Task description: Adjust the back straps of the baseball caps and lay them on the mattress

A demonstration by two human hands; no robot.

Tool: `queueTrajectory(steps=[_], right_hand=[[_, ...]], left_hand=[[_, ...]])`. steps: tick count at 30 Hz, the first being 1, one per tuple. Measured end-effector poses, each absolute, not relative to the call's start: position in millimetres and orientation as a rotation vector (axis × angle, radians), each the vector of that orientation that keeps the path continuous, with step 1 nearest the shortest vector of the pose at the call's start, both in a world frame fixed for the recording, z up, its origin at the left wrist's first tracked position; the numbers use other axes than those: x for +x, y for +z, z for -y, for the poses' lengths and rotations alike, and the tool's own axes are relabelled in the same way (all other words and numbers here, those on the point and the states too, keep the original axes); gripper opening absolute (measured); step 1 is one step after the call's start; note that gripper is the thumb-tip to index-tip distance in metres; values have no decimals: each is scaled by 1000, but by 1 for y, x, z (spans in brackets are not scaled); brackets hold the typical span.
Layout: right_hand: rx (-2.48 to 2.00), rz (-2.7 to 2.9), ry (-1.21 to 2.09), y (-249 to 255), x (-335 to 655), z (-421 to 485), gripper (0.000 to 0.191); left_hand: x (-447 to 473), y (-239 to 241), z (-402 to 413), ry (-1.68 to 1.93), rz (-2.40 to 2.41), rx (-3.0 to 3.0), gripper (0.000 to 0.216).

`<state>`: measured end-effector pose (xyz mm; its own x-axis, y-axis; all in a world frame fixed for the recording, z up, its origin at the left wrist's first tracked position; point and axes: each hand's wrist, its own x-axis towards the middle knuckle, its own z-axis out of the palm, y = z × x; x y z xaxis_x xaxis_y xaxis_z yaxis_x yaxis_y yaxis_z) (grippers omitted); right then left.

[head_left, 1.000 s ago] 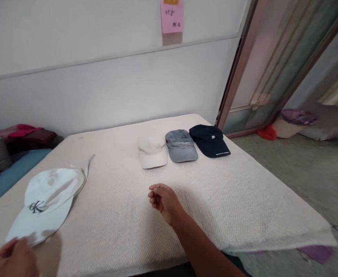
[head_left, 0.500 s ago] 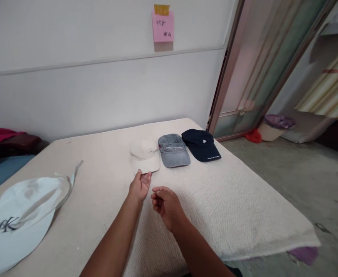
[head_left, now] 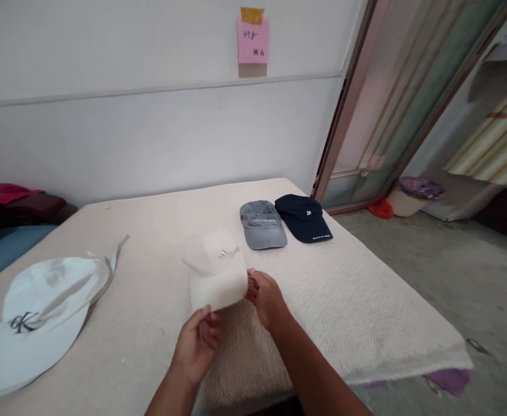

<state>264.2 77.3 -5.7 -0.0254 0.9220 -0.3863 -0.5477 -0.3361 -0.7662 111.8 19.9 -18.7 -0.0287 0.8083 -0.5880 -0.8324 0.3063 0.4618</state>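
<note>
A cream baseball cap (head_left: pixel 216 268) is lifted off the table in front of me, its brim towards me. My left hand (head_left: pixel 198 342) pinches the brim's near left corner. My right hand (head_left: pixel 265 296) grips the brim's right edge. Behind it on the cloth-covered table (head_left: pixel 366 306) lie a grey cap (head_left: pixel 262 223) and a navy cap (head_left: pixel 303 216), side by side and touching.
A white bucket hat (head_left: pixel 37 315) with a dark logo and a loose strap lies at the table's left. A pink note (head_left: pixel 252 39) is stuck on the wall. Folded clothes (head_left: pixel 15 199) sit at far left. A sliding door (head_left: pixel 392 98) and bare floor lie to the right.
My left hand came in from the lower left to the cream cap. Both hands took hold of its brim and pulled it towards me, away from the grey cap.
</note>
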Motion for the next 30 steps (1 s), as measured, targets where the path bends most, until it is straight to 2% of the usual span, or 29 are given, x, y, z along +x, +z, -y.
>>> queueTrajectory(steps=[4, 11, 13, 16, 20, 26, 30], right_hand=[[-918, 576, 1699, -3, 272, -84, 29], [-849, 672, 1791, 4, 271, -81, 25], [-843, 710, 1854, 6, 266, -75, 25], [-859, 800, 1925, 8, 261, -67, 15], [-823, 880, 2037, 10, 260, -60, 7], [-725, 886, 2159, 18, 270, -53, 14], [-687, 886, 2188, 23, 274, -46, 30]], left_hand=[[107, -31, 21, 1252, -1001, 135, 22], [73, -22, 37, 995, -926, 501, 46], [59, -15, 31, 1053, -862, 418, 39], [40, 1, 18, 1259, -844, 223, 25], [27, 23, 2, 1439, -940, 45, 21], [28, 28, 3, 1488, -1089, 124, 13], [33, 23, 9, 1425, -1069, 382, 23]])
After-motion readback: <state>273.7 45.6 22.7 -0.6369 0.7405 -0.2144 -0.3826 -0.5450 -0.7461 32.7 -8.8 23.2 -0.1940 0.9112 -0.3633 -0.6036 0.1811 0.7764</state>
